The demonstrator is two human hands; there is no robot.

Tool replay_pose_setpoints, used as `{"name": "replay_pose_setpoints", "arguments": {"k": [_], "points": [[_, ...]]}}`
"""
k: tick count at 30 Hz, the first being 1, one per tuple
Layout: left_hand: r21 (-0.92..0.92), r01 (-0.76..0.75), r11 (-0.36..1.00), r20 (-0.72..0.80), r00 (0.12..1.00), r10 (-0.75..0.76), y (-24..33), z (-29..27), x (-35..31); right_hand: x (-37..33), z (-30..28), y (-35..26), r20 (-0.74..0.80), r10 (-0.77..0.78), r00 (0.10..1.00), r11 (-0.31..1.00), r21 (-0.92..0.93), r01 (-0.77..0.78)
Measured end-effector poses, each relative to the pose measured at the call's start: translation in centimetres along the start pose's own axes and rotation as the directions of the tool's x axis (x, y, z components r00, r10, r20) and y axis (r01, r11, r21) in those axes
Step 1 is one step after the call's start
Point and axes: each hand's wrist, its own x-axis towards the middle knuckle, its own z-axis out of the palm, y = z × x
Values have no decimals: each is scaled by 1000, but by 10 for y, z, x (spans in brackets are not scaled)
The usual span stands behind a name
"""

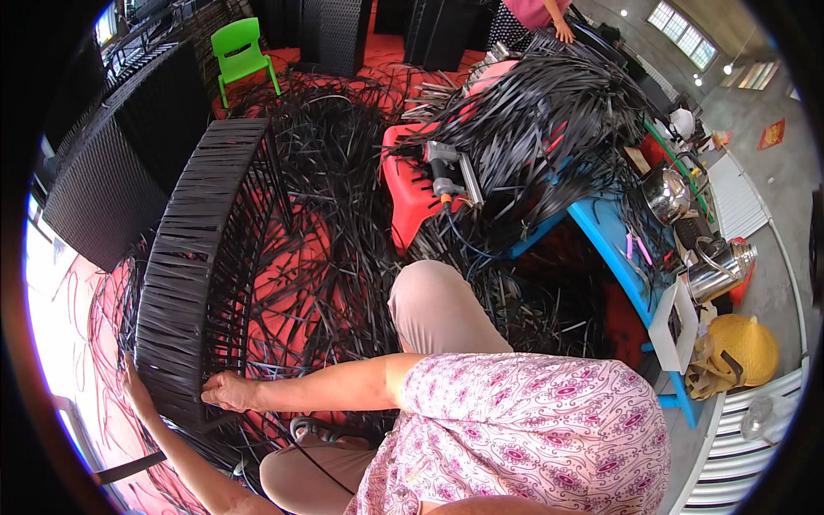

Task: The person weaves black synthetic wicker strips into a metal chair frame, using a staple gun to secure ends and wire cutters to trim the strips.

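A black woven frame, wound with flat plastic strips and with open bars along its inner side, stands upright at my left. My left hand lies against the outer side of its near end, fingers stretched out. At the inner edge of that same end, my right hand is closed, fingertips pressed together against the frame. What those fingertips pinch is too small to make out. Loose black strips cover the floor around the frame, and one thin strip runs below my right forearm.
A red stool carries a nail gun with a hose. Behind it rises a heap of black strips. A blue table stands right, near a yellow hat. A green chair and another person's hand are at the back.
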Motion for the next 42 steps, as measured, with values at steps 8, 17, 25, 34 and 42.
{"name": "replay_pose_setpoints", "arguments": {"k": [8, 17, 25, 34, 42], "points": [[-250, 121, 961, 79, 991, -104, 9, 9, -8, -9, -6, -7, 4, 50, 999, 996, -70, -49], [186, -63, 980, -80, 994, 79, 44, -24, 9, -14, -4, -19, -26, 28, 999, 998, -55, -30], [-231, 459, 858, -32, 877, -479, 109, -81, -22, -59, -1, -5, -5, 151, 989, 986, -75, -151], [-165, 400, 901, -127, 898, -422, 100, -70, -20, -65, -30, 14, 42, 182, 982, 979, -103, -177], [-86, 379, 922, -143, 911, -387, 91, -79, -7, -39, -114, 94, -49, 362, 931, 929, -60, -364]]}}
